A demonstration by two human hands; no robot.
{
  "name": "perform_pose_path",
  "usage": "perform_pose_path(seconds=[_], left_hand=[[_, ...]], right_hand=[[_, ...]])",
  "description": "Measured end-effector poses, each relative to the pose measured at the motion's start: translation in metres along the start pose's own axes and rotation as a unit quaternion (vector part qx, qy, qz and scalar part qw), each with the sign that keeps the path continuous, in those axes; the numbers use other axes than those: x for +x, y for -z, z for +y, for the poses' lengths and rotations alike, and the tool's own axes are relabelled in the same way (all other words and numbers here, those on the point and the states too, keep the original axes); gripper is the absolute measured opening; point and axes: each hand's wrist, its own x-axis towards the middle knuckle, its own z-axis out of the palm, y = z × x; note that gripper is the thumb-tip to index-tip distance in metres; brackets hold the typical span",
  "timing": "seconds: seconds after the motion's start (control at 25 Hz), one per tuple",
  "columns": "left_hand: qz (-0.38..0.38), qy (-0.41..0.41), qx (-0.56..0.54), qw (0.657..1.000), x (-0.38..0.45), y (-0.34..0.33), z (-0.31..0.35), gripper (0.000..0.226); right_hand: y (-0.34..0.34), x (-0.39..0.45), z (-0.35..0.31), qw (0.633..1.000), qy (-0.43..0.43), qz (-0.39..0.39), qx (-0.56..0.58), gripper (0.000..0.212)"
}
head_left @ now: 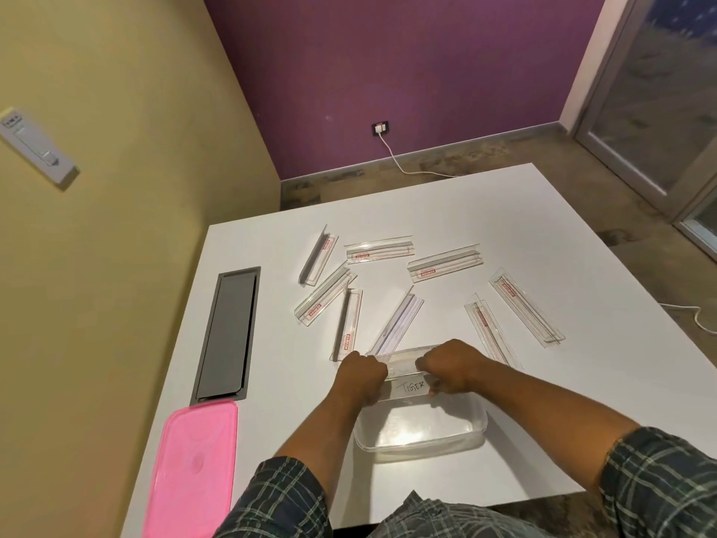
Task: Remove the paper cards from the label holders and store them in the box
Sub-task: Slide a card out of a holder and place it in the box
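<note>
Plaid sleeves (279, 498) fill the bottom edge, bare forearms reaching forward over a white table (504, 234). Just ahead sits a clear plastic box (421, 440), open. Its pink lid (194, 467) lies flat well to the left, at the table edge. Above the box's far rim, the left hand (362, 376) and right hand (452, 366) each pinch an end of a clear label holder (403, 363). A white paper card (407, 387) marked "TIGER" shows between the hands, partly out of the holder. Eight more clear holders (378, 250) lie scattered beyond, some touching. A dark recessed panel (229, 332) runs along the left.
</note>
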Motion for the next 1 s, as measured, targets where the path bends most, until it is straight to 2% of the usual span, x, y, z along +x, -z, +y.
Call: perform_pose_path(seconds=[0.08, 0.24, 0.44, 0.56, 0.76, 0.88, 1.0], left_hand=[[0.004, 0.006, 0.010, 1.000, -0.001, -0.007, 0.001, 0.020], [0.028, 0.021, 0.000, 0.999, 0.001, -0.020, 0.002, 0.029], [0.044, 0.010, -0.006, 0.999, -0.002, -0.025, 0.007, 0.022], [0.007, 0.013, -0.008, 1.000, -0.007, -0.023, 0.007, 0.015], [0.050, -0.018, 0.032, 0.998, -0.004, -0.050, 0.003, 0.030], [0.057, -0.041, 0.066, 0.995, -0.004, -0.050, 0.003, 0.025], [0.061, -0.057, 0.066, 0.994, -0.004, -0.047, -0.002, 0.019]], right_hand=[[-0.008, 0.005, -0.003, 1.000, -0.024, 0.004, -0.004, 0.035], [-0.021, 0.012, -0.008, 0.999, -0.049, 0.017, -0.014, 0.028], [-0.040, 0.019, -0.011, 0.997, -0.058, 0.027, -0.035, 0.026], [-0.045, 0.020, -0.010, 0.996, -0.059, 0.051, -0.044, 0.028], [-0.042, 0.019, -0.005, 0.994, -0.012, 0.099, -0.052, 0.021], [-0.044, 0.019, -0.003, 0.991, 0.028, 0.080, -0.100, 0.023], [-0.047, 0.028, 0.000, 0.992, 0.039, 0.083, -0.081, 0.029]])
